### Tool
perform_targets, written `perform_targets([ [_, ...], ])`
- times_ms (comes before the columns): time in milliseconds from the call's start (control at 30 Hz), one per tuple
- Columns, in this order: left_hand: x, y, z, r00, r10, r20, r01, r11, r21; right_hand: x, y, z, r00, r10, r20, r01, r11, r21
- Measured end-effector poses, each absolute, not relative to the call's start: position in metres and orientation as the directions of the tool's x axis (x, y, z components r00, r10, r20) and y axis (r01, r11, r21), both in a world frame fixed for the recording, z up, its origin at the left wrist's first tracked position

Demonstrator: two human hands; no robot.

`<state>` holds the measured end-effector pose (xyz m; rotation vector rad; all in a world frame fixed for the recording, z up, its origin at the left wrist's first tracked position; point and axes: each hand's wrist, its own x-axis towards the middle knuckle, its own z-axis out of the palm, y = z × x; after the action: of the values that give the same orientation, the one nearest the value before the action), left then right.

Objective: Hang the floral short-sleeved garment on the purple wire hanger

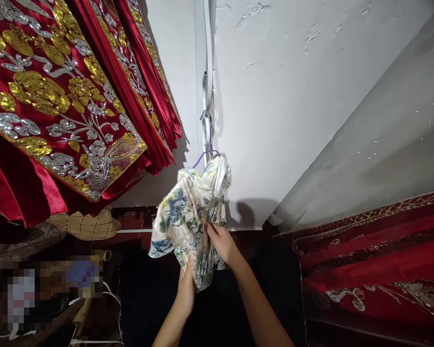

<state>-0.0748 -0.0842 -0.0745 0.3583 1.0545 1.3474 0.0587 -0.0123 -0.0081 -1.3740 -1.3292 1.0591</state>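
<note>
A white blouse with a blue and yellow floral print hangs in front of me on a purple wire hanger. The hanger's hook is caught on a white strap that runs down the wall. Low on the garment, my left hand grips the cloth near its bottom edge, thumb on the front. My right hand is higher and to the right, its fingers pinching the front of the blouse near the middle. Some fingertips of both hands are hidden by the fabric.
Red garments with gold and silver sequins hang at upper left. A grey sheer curtain covers the right side, above red embroidered cloth. A white cable and partly blurred items lie at lower left. Behind is a white wall.
</note>
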Motion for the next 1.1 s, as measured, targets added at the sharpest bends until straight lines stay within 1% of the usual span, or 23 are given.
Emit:
perform_targets([
  [100,-0.075,-0.088,-0.073,-0.111,0.898,-0.425,-0.624,0.270,0.734,0.059,0.002,-0.011,-0.030,0.999,-0.022,0.218,-0.015,-0.976],
  [200,-0.077,-0.085,-0.072,-0.105,0.905,-0.412,-0.655,0.248,0.713,0.062,0.000,-0.011,-0.024,1.000,0.008,0.207,0.013,-0.978],
  [267,-0.085,-0.079,-0.071,-0.201,0.892,-0.405,-0.653,0.186,0.734,0.063,-0.010,-0.013,0.031,0.999,0.030,0.166,0.024,-0.986],
  [333,-0.098,-0.072,-0.071,-0.406,0.841,-0.357,-0.568,0.073,0.820,0.066,-0.022,-0.014,0.098,0.995,0.022,0.095,0.013,-0.995],
  [400,-0.113,-0.065,-0.070,-0.580,0.782,-0.227,-0.391,-0.023,0.920,0.068,-0.032,-0.013,0.119,0.993,0.005,0.058,-0.002,-0.998],
  [467,-0.121,-0.063,-0.065,-0.639,0.765,-0.075,-0.214,-0.084,0.973,0.070,-0.037,-0.009,0.088,0.996,0.005,0.075,-0.001,-0.997],
  [533,-0.116,-0.064,-0.055,-0.587,0.807,0.068,-0.075,-0.137,0.988,0.067,-0.040,-0.005,0.056,0.998,0.013,0.078,0.009,-0.997],
  [600,-0.100,-0.066,-0.042,-0.457,0.868,0.197,0.052,-0.196,0.979,0.061,-0.042,-0.002,0.037,0.999,-0.001,0.029,-0.002,-1.000],
  [633,-0.090,-0.066,-0.036,-0.366,0.897,0.246,0.099,-0.225,0.969,0.057,-0.043,-0.001,0.036,0.999,-0.024,-0.031,-0.022,-0.999],
  [700,-0.072,-0.062,-0.024,-0.197,0.938,0.285,0.128,-0.264,0.956,0.050,-0.045,0.000,0.020,0.995,-0.098,-0.213,-0.091,-0.973],
  [767,-0.061,-0.055,-0.014,-0.066,0.964,0.256,0.085,-0.250,0.964,0.048,-0.047,0.001,-0.024,0.985,-0.174,-0.373,-0.170,-0.912],
  [800,-0.058,-0.050,-0.011,-0.011,0.972,0.236,0.063,-0.235,0.970,0.050,-0.048,0.002,-0.046,0.979,-0.199,-0.409,-0.200,-0.891],
  [867,-0.058,-0.040,-0.005,0.089,0.972,0.217,0.047,-0.222,0.974,0.057,-0.048,0.005,-0.073,0.972,-0.225,-0.381,-0.236,-0.894],
  [967,-0.061,-0.031,0.000,0.223,0.948,0.227,0.060,-0.246,0.967,0.068,-0.048,0.012,-0.059,0.974,-0.218,-0.286,-0.226,-0.931],
  [1033,-0.062,-0.030,0.001,0.253,0.939,0.235,0.065,-0.258,0.964,0.071,-0.048,0.016,-0.064,0.977,-0.202,-0.261,-0.212,-0.942],
  [1100,-0.061,-0.031,-0.002,0.222,0.943,0.249,0.078,-0.272,0.959,0.070,-0.051,0.019,-0.080,0.977,-0.196,-0.268,-0.210,-0.940],
])
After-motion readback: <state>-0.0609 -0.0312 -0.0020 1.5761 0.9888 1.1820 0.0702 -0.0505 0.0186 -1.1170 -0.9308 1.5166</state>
